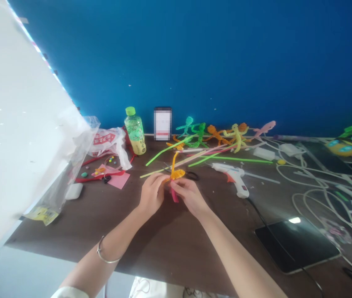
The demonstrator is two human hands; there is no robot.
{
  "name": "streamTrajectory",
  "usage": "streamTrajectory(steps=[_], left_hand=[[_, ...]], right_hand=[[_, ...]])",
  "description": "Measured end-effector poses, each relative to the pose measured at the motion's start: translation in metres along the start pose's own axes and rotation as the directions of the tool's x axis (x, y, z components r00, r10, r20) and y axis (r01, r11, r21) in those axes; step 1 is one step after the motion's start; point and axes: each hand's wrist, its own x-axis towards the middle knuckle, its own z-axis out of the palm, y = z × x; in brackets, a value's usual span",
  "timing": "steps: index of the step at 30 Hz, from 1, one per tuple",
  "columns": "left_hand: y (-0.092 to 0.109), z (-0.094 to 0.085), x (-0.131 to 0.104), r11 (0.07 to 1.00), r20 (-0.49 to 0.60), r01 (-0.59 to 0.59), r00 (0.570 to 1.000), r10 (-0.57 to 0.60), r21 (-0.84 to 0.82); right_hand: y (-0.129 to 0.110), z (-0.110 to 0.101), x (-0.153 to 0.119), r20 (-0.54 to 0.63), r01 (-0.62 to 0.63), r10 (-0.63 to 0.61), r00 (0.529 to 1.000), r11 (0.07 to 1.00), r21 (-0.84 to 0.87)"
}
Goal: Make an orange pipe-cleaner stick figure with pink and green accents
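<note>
Between my two hands, over the middle of the table, is an orange and pink pipe cleaner figure (178, 174). One orange stem stands up from it, and a pink end hangs below my fingers. My left hand (153, 193) is closed, pinching its left side. My right hand (191, 196) pinches it from the right with thumb and finger. Just behind the hands lies a pair of scissors with a black handle (192, 176), partly hidden. Loose green pipe cleaners (241, 159) and pink ones lie farther back.
Several finished pipe cleaner figures (236, 136) lean along the blue wall. A green-capped bottle (135, 131) and a phone (162, 124) stand at the back. On the right are a white glue gun (232, 176), a black tablet (297, 242) and tangled white cables. A plastic bag (109, 140) sits left.
</note>
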Motion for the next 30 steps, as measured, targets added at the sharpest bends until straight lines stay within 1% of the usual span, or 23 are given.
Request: streamTrajectory(steps=[5,10,15,30], left_hand=[[0.0,-0.0006,0.0004,1.0,0.006,-0.011,1.0,0.011,-0.004],[-0.0006,-0.0004,-0.0003,1.0,0.015,-0.012,1.0,0.012,-0.008],[-0.0009,0.0005,-0.0006,1.0,0.011,-0.011,1.0,0.011,-0.015],[0.0003,-0.0004,0.0002,1.0,0.019,-0.015,1.0,0.016,-0.027]], right_hand=[[-0.0006,-0.0005,0.0008,-0.006,-0.016,0.016,1.0,0.999,0.034],[-0.0015,-0.0004,0.0008,0.001,-0.029,0.029,1.0,1.0,0.007],[-0.002,0.0008,0.0003,-0.016,-0.029,0.029,0.999,0.999,0.024],[-0.0039,0.0018,-0.0001,-0.015,-0.02,0.021,1.0,0.999,0.05]])
